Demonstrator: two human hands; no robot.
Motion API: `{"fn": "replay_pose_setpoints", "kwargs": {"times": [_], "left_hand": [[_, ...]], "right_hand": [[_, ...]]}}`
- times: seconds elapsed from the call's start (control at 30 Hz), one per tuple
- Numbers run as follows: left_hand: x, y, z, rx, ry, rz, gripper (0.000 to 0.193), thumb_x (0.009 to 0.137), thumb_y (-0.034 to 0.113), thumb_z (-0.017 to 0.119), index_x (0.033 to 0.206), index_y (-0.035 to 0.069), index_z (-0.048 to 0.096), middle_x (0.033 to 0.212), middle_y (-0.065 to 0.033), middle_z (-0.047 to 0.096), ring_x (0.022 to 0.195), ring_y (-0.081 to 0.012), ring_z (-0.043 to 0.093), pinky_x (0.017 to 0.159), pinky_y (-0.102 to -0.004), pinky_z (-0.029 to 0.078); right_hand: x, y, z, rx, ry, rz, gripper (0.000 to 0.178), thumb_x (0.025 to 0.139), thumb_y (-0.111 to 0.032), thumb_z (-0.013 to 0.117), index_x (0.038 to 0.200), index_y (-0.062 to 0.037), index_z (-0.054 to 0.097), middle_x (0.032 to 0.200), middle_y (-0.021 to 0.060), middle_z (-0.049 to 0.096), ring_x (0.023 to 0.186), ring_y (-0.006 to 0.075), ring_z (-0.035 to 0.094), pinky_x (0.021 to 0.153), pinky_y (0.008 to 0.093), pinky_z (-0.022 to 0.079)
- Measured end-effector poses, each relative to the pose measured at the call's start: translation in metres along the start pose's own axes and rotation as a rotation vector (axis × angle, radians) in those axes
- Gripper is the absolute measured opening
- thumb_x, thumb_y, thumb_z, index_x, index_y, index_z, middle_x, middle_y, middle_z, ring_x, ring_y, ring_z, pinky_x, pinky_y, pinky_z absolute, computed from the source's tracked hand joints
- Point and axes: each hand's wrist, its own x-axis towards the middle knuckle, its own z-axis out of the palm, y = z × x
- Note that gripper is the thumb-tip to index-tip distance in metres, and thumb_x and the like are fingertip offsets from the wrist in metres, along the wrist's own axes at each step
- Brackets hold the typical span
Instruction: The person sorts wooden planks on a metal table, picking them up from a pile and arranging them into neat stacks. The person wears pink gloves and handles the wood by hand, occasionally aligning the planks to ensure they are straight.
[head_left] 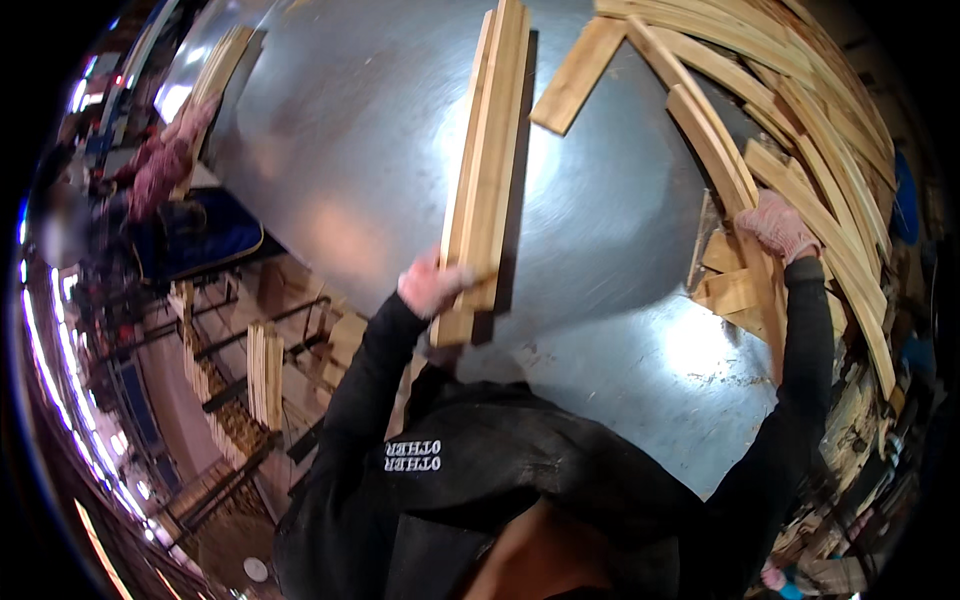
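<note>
A bundle of long pale wooden strips (488,150) lies side by side on the shiny metal table (350,150), pointing away from me. My left hand (432,286), in a pinkish knit glove, is closed on the bundle's near end, thumb across the top. To the right, my right hand (780,226), gloved alike, is closed on the near end of a wooden strip (712,140) at the edge of a heap. Its fingertips are partly hidden.
A heap of wooden strips (830,190) fills the right side. A short board (580,75) lies near its far end; small wood blocks (727,290) lie by my right forearm. At the far left, another person's gloved hand (192,122) holds strips. Metal racks (240,340) with stacked wood stand left.
</note>
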Motion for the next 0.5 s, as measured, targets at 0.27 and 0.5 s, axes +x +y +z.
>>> {"fn": "replay_pose_setpoints", "kwargs": {"times": [0.27, 0.5], "left_hand": [[0.041, -0.035, -0.090, -1.044, -0.442, 0.095, 0.076, 0.088, 0.066, 0.052, 0.126, 0.001, 0.051, 0.109, -0.0245, 0.063, 0.088, -0.0364, 0.066, 0.075, -0.0485, 0.057], [0.055, -0.073, -0.141, -0.705, -0.076, 0.022, 0.058, 0.088, 0.047, 0.067, 0.120, 0.000, 0.056, 0.101, -0.0156, 0.066, 0.084, -0.0265, 0.066, 0.077, -0.0398, 0.055]], "right_hand": [[-0.046, -0.093, 0.121, 1.142, -0.129, -0.088, 0.024, 0.085, -0.024, 0.072, 0.096, -0.0027, 0.072, 0.093, 0.0104, 0.069, 0.082, 0.0173, 0.062, 0.074, 0.0321, 0.050], [-0.101, -0.210, 0.126, 0.968, 0.042, 0.345, 0.052, 0.082, -0.037, 0.075, 0.110, 0.0056, 0.063, 0.095, 0.0102, 0.068, 0.081, 0.0201, 0.062, 0.078, 0.0317, 0.051]]}}
